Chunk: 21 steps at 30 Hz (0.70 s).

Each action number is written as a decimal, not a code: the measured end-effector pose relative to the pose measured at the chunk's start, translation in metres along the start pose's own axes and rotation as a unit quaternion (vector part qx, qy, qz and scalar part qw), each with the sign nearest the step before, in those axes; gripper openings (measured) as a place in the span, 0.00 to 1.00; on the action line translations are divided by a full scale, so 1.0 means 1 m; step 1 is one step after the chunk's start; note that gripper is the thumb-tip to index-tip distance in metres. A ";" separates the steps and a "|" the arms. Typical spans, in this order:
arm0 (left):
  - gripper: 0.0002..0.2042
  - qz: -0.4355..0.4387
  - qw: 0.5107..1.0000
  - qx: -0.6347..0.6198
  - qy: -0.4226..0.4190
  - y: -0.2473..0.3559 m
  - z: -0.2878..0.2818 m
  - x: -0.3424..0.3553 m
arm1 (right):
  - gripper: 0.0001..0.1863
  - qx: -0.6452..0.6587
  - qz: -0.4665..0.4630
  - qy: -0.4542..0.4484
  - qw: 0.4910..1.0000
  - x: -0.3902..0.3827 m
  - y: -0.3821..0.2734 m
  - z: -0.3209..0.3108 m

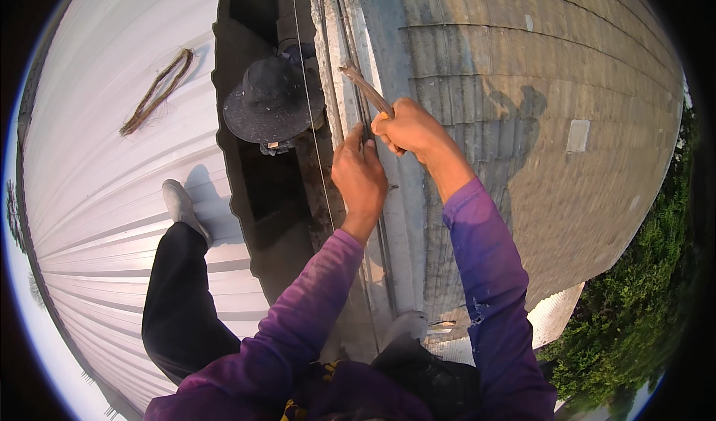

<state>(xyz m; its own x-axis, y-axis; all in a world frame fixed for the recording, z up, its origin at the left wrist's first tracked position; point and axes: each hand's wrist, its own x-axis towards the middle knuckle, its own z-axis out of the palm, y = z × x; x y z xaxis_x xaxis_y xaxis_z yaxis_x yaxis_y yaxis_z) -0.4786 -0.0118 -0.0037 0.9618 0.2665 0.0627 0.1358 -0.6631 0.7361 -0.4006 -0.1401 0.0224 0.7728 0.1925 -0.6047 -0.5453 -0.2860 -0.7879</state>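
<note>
While clasped by the curled fingers of the right hand (412, 132), slanting above the concrete ledge (406, 220), probably a tool (371, 95) of modest weight: stiff, hard, unlikely to break, perhaps slippery where worn smooth. Best taken hold of near the yellow-orange grip (386, 116), well back from the far tip. In looks, slim and brown, rusty or wooden, too small to tell which, with a blunt, paler end pointing away from the body. Along the ledge, thin dark rods (344, 20), likely stiff, best steadied from above. Over these, on the ledge's left side, the left hand (359, 175) with bent fingers; impossible to tell whether pinching or merely resting. Left of the ledge, a dark wide-brimmed hat (272, 96); right of the ledge, weathered tiled roofing (582, 220).
</note>
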 end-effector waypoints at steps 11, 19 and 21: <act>0.13 0.108 0.993 0.031 0.022 -0.011 0.004 0.003 | 0.09 -0.402 -0.144 0.009 0.904 -0.022 -0.050 0.016; 0.04 0.046 0.997 0.027 0.048 0.004 0.007 0.022 | 0.09 -0.431 -0.144 -0.031 0.890 -0.011 -0.083 0.011; 0.04 0.033 0.998 0.029 0.047 0.004 0.009 0.022 | 0.08 -0.413 -0.194 0.047 0.889 -0.014 -0.072 0.010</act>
<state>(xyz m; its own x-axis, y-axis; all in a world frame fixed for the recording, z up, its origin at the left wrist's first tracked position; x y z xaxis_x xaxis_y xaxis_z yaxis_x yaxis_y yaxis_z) -0.4548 -0.0154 -0.0054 0.9432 0.2831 0.1738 0.0894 -0.7202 0.6880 -0.3752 -0.1123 0.0862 0.8954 0.3589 -0.2636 0.1621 -0.8141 -0.5577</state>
